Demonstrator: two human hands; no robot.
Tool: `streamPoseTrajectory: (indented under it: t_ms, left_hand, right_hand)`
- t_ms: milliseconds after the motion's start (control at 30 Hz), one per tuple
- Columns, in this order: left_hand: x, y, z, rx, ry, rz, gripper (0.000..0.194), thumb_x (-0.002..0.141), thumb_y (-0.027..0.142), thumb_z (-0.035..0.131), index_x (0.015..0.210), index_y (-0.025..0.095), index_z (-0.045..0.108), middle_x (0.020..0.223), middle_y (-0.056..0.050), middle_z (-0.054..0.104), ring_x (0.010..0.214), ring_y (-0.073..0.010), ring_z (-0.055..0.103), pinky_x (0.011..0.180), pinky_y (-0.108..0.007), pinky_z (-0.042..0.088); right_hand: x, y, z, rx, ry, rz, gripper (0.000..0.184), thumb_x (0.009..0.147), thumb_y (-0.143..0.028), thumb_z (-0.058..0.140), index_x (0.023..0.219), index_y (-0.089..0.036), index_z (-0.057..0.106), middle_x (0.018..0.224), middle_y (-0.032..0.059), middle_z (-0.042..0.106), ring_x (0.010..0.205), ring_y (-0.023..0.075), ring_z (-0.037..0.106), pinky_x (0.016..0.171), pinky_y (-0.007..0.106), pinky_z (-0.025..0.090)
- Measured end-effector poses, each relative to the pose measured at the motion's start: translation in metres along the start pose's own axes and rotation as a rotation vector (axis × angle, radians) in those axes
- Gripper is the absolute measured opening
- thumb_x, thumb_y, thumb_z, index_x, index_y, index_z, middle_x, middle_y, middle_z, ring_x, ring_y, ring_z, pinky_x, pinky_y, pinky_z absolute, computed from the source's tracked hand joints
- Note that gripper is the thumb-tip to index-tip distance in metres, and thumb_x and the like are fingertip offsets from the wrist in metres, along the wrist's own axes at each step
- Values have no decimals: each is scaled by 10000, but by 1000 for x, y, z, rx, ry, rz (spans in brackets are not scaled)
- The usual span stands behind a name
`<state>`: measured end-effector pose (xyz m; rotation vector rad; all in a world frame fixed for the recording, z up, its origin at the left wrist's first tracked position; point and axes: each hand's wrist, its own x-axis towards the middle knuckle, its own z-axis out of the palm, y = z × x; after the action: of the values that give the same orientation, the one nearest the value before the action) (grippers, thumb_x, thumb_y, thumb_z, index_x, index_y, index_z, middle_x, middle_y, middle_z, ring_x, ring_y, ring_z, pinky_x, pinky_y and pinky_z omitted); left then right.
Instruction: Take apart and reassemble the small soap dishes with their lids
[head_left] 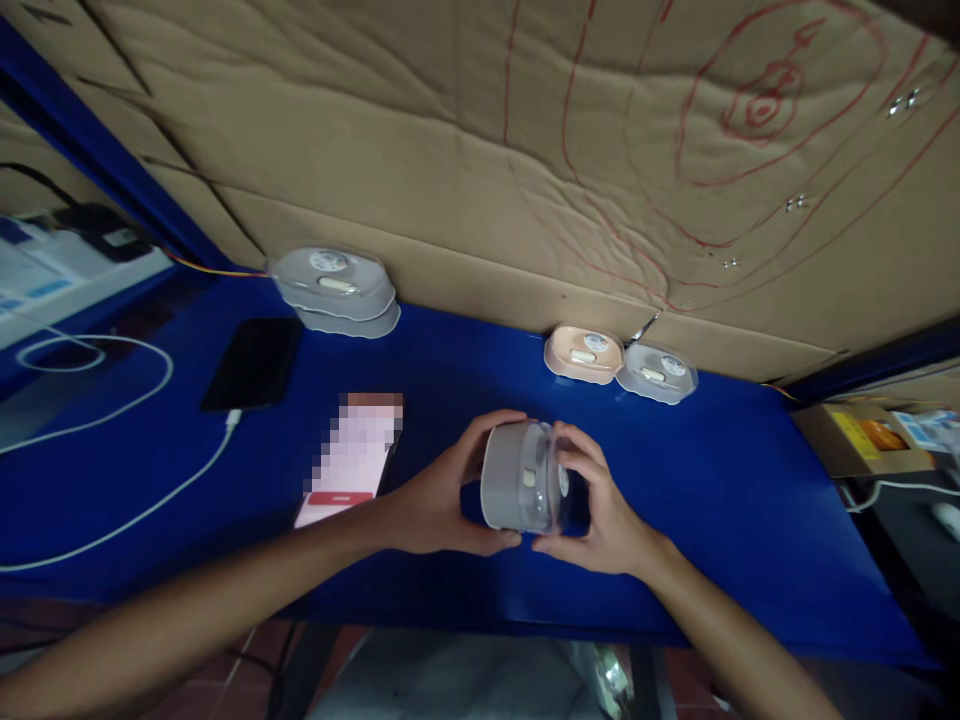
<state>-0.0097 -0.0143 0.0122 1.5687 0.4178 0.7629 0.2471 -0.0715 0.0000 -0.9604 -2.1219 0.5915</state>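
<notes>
Above the blue table, a grey plastic container with a clear lid is held on its side between both hands. My left hand wraps round the grey base, thumb below and fingers above. On the clear lid side, my right hand grips with thumb and fingers. A label and a small light-coloured latch show on the lid. Farther back stand a peach container and a grey container side by side, both with clear lids. At the back left sits a stack of grey lidded containers.
A phone with a lit screen lies left of my hands. Beyond it is a dark phone with a white cable plugged in. A cardboard wall bounds the back. An open carton stands at the right.
</notes>
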Motion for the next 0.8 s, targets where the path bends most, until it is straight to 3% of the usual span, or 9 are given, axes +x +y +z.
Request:
streamPoseTrajectory:
  t_ms: [100,200,300,367,500,567,633,700,800]
  left_hand:
    - [1,-4,-1,42,-17,-84,1055,788,277,891,1609,394,237,1642,-132,431,1460,-363,513,1182,-580,444]
    - [2,-5,-5,195,-8,-126,1133,810,367,884,1665,382,142,1736,-144,276,1565,-375,357,1252,-613,334]
    - [17,-3,-7,390,-31,-109,1104,866,465,821,1684,377,85,1778,-130,150,1604,-370,269,1264,-619,311]
    - [42,-3,-7,567,-73,-44,1019,910,494,760,1687,340,119,1777,-136,152,1620,-358,223,1275,-603,298]
    - [121,-14,-6,976,-109,113,783,950,397,700,1623,204,350,1749,-183,233,1627,-347,194,1306,-536,227]
    - [155,-23,-10,1128,-88,55,724,946,377,697,1587,196,411,1736,-191,262,1615,-393,208,1281,-569,255]
    - [171,-29,-17,1160,-70,40,620,963,348,667,1534,200,480,1697,-203,340,1568,-424,315,1230,-612,324]
    - [166,-31,-26,1172,-62,49,533,976,330,643,1481,201,532,1654,-194,408,1519,-395,409,1207,-579,377]
    - [127,-26,-38,1200,-23,38,443,979,340,638,1397,204,588,1599,-175,465,1454,-377,481,1171,-552,436]
  right_hand:
    - [4,2,-6,-20,-48,66,977,808,-441,865,1557,-297,254,1621,183,335,1545,380,362,1199,571,447]
    - [5,6,-21,-116,-103,120,929,798,-429,862,1527,-274,307,1619,193,364,1529,379,392,1189,554,455]
    - [-6,11,-42,-234,-132,154,826,817,-403,842,1480,-264,371,1606,187,408,1525,372,399,1199,567,428]
    - [-20,14,-56,-299,-161,208,738,856,-393,806,1461,-268,401,1609,178,415,1531,364,390,1199,576,419]
    - [-61,24,-85,-419,-143,333,588,957,-447,702,1466,-296,451,1657,142,363,1558,351,348,1203,571,410]
    - [-87,36,-106,-557,-70,363,555,980,-478,664,1478,-314,482,1655,127,377,1575,373,304,1217,610,368]
    - [-116,57,-134,-727,12,395,528,995,-493,628,1486,-331,514,1650,124,388,1560,396,321,1210,643,346]
    - [-145,83,-167,-861,89,450,530,1008,-507,582,1508,-341,520,1628,138,412,1495,402,420,1176,647,378]
    - [-177,130,-211,-941,216,531,577,1024,-490,497,1565,-289,474,1582,175,468,1440,390,491,1150,624,424]
